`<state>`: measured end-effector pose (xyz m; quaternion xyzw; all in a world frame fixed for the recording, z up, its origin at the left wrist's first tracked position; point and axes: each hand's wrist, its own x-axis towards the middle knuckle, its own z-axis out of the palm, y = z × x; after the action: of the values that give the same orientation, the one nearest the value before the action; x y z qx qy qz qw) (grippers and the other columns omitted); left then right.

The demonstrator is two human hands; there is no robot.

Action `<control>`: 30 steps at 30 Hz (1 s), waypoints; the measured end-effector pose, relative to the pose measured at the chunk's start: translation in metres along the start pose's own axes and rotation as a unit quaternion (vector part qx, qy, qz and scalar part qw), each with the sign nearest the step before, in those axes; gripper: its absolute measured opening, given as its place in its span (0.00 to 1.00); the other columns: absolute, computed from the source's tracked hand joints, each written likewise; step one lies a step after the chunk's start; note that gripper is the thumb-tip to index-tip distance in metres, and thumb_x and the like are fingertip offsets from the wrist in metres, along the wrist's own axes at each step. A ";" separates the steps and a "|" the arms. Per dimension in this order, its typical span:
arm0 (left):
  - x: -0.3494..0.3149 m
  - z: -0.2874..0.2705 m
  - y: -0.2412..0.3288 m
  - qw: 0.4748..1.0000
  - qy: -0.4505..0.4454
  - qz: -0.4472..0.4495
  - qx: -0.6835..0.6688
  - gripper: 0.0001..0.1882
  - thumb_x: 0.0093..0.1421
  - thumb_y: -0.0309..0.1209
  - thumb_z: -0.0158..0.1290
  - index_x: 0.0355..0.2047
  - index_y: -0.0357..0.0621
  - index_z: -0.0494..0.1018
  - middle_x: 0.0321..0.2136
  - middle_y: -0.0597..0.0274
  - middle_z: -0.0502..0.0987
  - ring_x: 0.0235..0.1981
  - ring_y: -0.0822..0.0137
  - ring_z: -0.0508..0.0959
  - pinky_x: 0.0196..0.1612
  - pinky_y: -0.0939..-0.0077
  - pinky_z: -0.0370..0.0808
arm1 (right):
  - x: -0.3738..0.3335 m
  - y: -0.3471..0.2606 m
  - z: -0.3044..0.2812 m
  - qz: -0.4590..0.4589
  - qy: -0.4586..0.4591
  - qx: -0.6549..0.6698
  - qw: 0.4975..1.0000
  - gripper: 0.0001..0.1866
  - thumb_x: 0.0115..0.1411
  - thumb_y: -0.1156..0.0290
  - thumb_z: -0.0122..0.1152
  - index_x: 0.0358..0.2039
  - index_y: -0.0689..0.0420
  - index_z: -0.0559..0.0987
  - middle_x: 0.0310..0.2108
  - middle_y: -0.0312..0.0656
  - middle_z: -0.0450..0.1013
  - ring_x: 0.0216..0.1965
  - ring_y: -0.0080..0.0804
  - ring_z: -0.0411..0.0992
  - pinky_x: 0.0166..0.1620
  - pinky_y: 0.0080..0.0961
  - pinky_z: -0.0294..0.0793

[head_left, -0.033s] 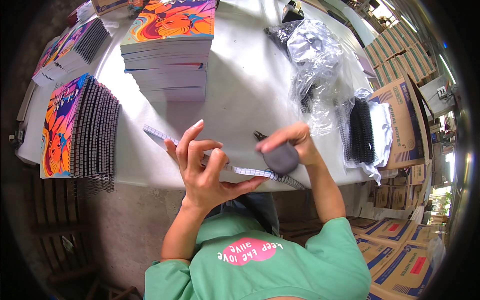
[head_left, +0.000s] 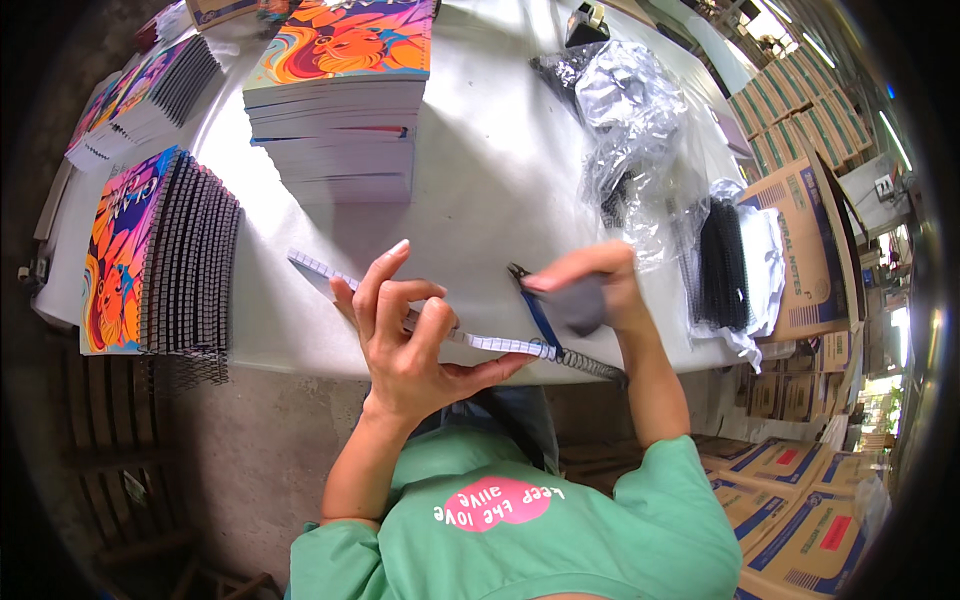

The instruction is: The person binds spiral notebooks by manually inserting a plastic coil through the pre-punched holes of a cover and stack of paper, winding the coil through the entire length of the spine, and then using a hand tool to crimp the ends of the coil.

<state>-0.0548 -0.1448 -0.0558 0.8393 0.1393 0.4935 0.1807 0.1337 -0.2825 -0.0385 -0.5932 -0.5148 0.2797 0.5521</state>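
Observation:
My left hand (head_left: 400,345) grips a thin notebook (head_left: 495,343) edge-up near the table's front edge, thumb along its near side and some fingers raised. From the notebook's right end a dark spiral coil (head_left: 595,367) sticks out. Just above the coil, my right hand (head_left: 608,272) holds a dark grey, rounded thing (head_left: 578,308); motion blurs it, so its kind is unclear. Between the hands lies a pair of blue-handled cutting pliers (head_left: 540,318), jaws pointing away from me.
A tall stack of colourful-covered pads (head_left: 335,140) stands beyond my left hand. Spiral-bound notebooks (head_left: 185,265) are piled at left, with another pile (head_left: 150,95) behind. At right are a clear plastic bag (head_left: 640,130), black coils (head_left: 722,265) and an open carton (head_left: 795,240).
My right hand and the grey rounded thing have shifted slightly right, uncovering more of the pliers' blue handle. The coil reaches a little farther right. My left hand stays in place.

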 end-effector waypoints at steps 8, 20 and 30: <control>0.002 -0.002 -0.006 1.000 -0.019 0.012 -0.007 0.31 0.32 0.58 0.67 0.15 0.46 0.65 0.23 0.63 0.66 0.51 0.51 0.69 0.63 0.49 0.44 | 0.027 -0.015 -0.002 -0.220 -0.154 0.194 0.943 0.07 0.43 0.81 0.62 0.27 0.63 0.82 0.27 0.48 0.78 0.29 0.38 0.77 0.37 0.24 0.76; 0.006 -0.002 -0.008 0.999 -0.035 0.019 -0.032 0.29 0.33 0.55 0.67 0.16 0.45 0.66 0.21 0.62 0.62 0.51 0.52 0.69 0.61 0.50 0.45 | 0.026 -0.017 0.012 -0.150 -0.101 0.314 0.932 0.04 0.47 0.78 0.62 0.26 0.63 0.81 0.25 0.48 0.76 0.27 0.33 0.76 0.31 0.26 0.76; 0.005 -0.007 -0.007 0.998 -0.050 0.014 -0.025 0.23 0.35 0.51 0.67 0.22 0.50 0.73 0.20 0.64 0.62 0.50 0.56 0.69 0.62 0.51 0.43 | 0.034 -0.021 0.008 -0.056 0.027 -0.219 0.974 0.09 0.46 0.82 0.58 0.29 0.61 0.82 0.29 0.43 0.78 0.33 0.31 0.77 0.41 0.23 0.74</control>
<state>-0.0587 -0.1353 -0.0516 0.8599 0.1054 0.4570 0.2016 0.1302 -0.2513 -0.0124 -0.6772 -0.5811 0.1123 0.4371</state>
